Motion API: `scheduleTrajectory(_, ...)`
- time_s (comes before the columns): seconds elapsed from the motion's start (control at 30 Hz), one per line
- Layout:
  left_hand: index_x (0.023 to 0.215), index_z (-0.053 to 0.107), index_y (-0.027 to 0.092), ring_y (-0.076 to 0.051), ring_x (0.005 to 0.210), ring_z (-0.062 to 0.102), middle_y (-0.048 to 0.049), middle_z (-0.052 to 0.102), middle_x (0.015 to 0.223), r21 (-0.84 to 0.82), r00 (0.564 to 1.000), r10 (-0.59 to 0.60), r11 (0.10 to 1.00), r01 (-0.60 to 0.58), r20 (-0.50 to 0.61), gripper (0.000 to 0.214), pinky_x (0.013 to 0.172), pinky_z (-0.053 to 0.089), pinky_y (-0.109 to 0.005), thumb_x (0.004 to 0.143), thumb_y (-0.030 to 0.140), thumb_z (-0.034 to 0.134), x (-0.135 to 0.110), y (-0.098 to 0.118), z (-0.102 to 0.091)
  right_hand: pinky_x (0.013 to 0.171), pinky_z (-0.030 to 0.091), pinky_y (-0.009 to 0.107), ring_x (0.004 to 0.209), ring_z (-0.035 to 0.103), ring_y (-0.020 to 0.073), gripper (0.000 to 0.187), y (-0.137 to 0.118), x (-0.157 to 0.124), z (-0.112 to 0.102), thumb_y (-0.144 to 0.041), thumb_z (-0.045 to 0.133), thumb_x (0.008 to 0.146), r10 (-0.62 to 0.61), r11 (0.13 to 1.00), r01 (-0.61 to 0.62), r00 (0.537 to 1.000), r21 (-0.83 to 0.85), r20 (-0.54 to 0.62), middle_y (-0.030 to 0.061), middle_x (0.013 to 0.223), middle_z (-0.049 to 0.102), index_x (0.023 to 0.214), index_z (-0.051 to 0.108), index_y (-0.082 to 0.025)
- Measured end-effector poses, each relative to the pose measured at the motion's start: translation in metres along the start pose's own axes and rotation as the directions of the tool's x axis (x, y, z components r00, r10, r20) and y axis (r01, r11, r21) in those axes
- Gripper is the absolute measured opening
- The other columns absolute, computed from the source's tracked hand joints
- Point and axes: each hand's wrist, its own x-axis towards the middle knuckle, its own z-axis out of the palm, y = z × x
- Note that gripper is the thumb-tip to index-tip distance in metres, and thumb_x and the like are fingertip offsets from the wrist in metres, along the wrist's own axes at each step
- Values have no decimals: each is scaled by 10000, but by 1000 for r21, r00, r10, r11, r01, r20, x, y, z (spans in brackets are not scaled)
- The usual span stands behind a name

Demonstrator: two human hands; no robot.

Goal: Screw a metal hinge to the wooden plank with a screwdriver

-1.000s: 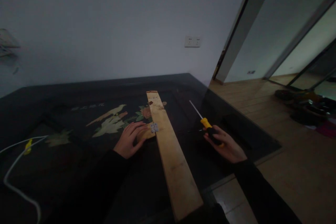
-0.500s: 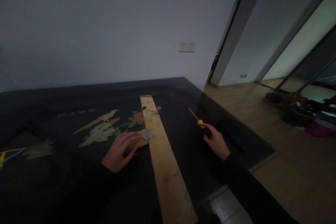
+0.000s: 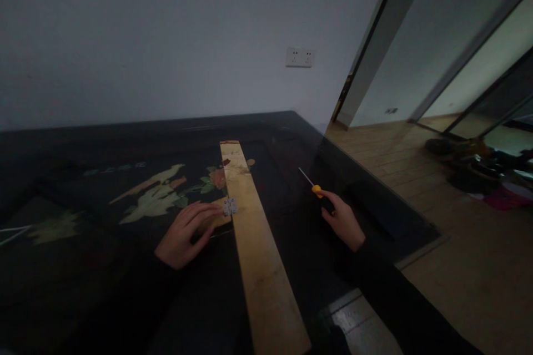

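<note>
A long wooden plank (image 3: pixel 262 255) lies lengthwise on the dark table, its far end rough and stained. A metal hinge (image 3: pixel 230 206) joins its left edge to a short wooden piece (image 3: pixel 220 219). My left hand (image 3: pixel 187 234) is closed over that short piece, fingers on top near the hinge and thumb at the near side. To the right of the plank, my right hand (image 3: pixel 343 224) grips a screwdriver (image 3: pixel 316 189) by its yellow and black handle. The screwdriver's thin shaft points away and to the left, apart from the hinge.
The table (image 3: pixel 283 133) has a glossy top with a bird and flower picture. A wall with a double socket (image 3: pixel 299 57) stands behind it. A white strip or cord (image 3: pixel 14 234) shows at the left edge. Assorted things (image 3: pixel 483 169) lie on the floor at right.
The view has tilted slightly downward, and a yellow thing at the left edge has gone out of sight. Both hands keep their holds, with hardly any movement against the plank.
</note>
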Motion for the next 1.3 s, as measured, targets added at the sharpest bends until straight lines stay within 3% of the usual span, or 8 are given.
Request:
scheduleTrajectory(0.27,1243,515,232,-237,1164,529,-73,595,1229,1,1000,11,1000,-11,15,383,1023,416,-460,861,211,499,-2,-3,0,1026,399,457,1188,526,257,436,2,0,-1,-214,533,763,-58,998,58,998,-3,-22,124,1261,575,1197,524,-185)
scheduleTrajectory(0.6,1199,563,235,-214,1122,564,-67,629,1167,-50,997,65,997,-67,-38,357,1038,409,-430,857,156,501,5,17,-5,1021,403,451,1173,538,258,403,0,0,-5,-312,580,799,-55,997,61,994,55,-92,144,1249,579,1174,535,-172)
scheduleTrajectory(0.77,1076,645,216,-215,1092,588,-78,644,1127,-297,983,-183,939,172,-8,248,987,464,-383,870,213,508,9,58,-14,1001,413,469,1159,542,270,429,2,3,-9,-353,602,788,-47,995,59,988,77,-145,147,1239,583,1167,545,-161)
scheduleTrajectory(0.87,1047,646,218,-238,1119,583,-78,641,1150,-513,895,-435,749,420,97,233,1026,436,-420,852,301,548,2,83,-16,1040,373,469,1186,515,266,388,-11,-1,-18,-352,601,800,-85,992,107,962,71,-259,139,1254,571,1142,563,-173)
scheduleTrajectory(0.97,1116,603,226,-261,1218,525,-87,594,1260,-693,735,-608,391,605,299,332,1065,399,-435,822,381,595,-9,103,-13,1076,347,444,1210,503,230,361,-39,-13,-19,-346,573,833,-47,962,110,969,251,-244,107,1270,560,1167,548,-212)
scheduleTrajectory(1.1,1198,543,244,-238,1357,366,-71,493,1393,-806,640,-653,76,588,405,458,1141,287,-395,783,404,654,-14,124,0,1111,315,431,1319,413,212,435,-80,-30,2,-407,587,823,35,738,-129,988,663,153,76,1377,472,1222,484,-269)
scheduleTrajectory(1.2,1254,489,255,-218,1400,282,-61,414,1460,-869,632,-672,-35,494,386,533,1159,242,-371,769,373,675,-8,136,12,1126,280,450,1391,302,235,666,-101,-37,20,-451,668,749,-29,608,-376,870,699,493,84,1492,327,1329,388,-282)
scheduleTrajectory(1.3,1280,459,233,-230,1407,265,-85,371,1486,-906,612,-706,-101,410,355,585,1165,219,-378,750,320,690,-1,144,23,1157,204,446,1422,224,231,774,-116,-40,29,-448,710,714,-116,514,-473,788,716,604,71,1538,249,1377,343,-285)
